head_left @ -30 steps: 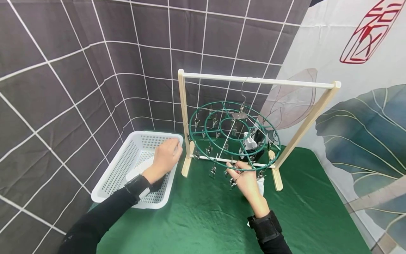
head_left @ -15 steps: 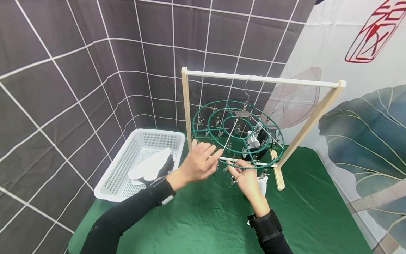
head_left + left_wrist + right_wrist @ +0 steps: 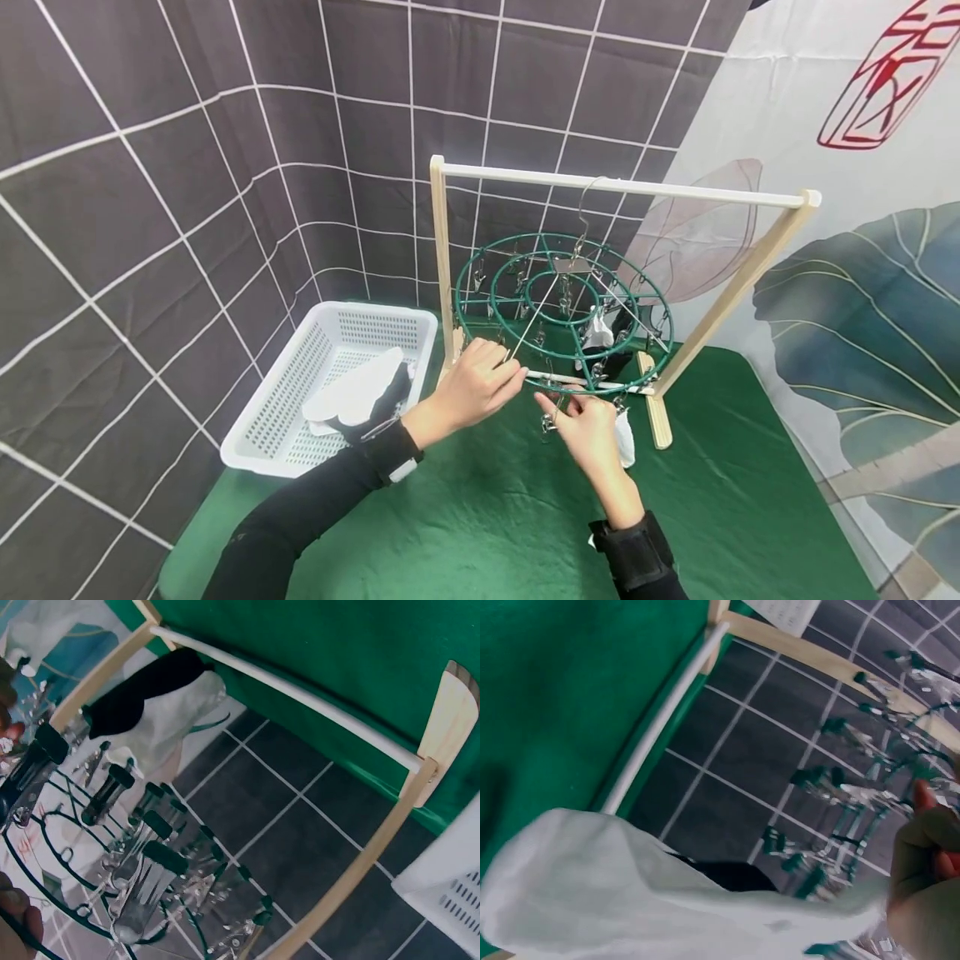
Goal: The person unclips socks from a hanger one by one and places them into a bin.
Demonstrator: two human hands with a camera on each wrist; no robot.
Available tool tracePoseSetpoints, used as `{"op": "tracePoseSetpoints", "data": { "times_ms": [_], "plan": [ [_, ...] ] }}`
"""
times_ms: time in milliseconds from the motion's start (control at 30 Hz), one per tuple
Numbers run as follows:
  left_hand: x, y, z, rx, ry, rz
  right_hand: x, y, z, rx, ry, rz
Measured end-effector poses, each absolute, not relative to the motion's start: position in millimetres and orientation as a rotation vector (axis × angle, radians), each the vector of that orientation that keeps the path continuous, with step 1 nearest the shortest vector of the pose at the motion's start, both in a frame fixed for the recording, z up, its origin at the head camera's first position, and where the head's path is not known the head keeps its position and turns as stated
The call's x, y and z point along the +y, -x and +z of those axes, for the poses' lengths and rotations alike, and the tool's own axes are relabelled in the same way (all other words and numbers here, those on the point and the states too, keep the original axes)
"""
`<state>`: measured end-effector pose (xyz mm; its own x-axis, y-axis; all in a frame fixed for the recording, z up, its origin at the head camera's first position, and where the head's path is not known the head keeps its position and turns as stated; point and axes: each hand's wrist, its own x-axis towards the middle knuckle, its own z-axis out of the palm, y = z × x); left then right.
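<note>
A round green clip hanger (image 3: 461, 310) with metal clips hangs by its hook from a wooden stand's white top bar (image 3: 517, 175). My left hand (image 3: 480, 383) grips the outer ring at the front left. At the front rim my right hand (image 3: 588, 425) holds the hanger beside a dangling clip (image 3: 549, 422), its fingers curled at the ring's underside. In the right wrist view, a white sock (image 3: 630, 892) hangs close to that hand (image 3: 930, 877). A white-and-black sock (image 3: 169, 712) shows behind the clips in the left wrist view.
At left stands a white perforated basket (image 3: 273, 417) holding white and dark socks (image 3: 363, 392). The stand's wooden feet (image 3: 658, 417) rest on the green tablecloth (image 3: 510, 517). A grey gridded cloth (image 3: 360, 133) hangs behind.
My left hand has come out of the basket and moved right onto the hanger's ring. My right hand stays at the front rim, slightly lower, while the hanger has turned a little.
</note>
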<state>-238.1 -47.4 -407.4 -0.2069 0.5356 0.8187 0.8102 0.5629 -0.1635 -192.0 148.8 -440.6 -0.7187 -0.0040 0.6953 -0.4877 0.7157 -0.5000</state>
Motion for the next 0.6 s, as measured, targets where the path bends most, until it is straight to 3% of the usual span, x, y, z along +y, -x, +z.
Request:
{"op": "tracePoseSetpoints", "data": {
  "times_ms": [200,400,600],
  "plan": [
    [-57,245,-405,-1.881,1.116,-0.395,163,170,-437,-1.986,-0.249,1.01],
    [-64,248,-403,-1.908,1.149,-0.409,176,172,-448,-2.058,-0.055,1.194],
    [-67,250,-404,-1.901,1.138,-0.437,176,174,-457,-2.187,-0.191,1.148]
  ]
}}
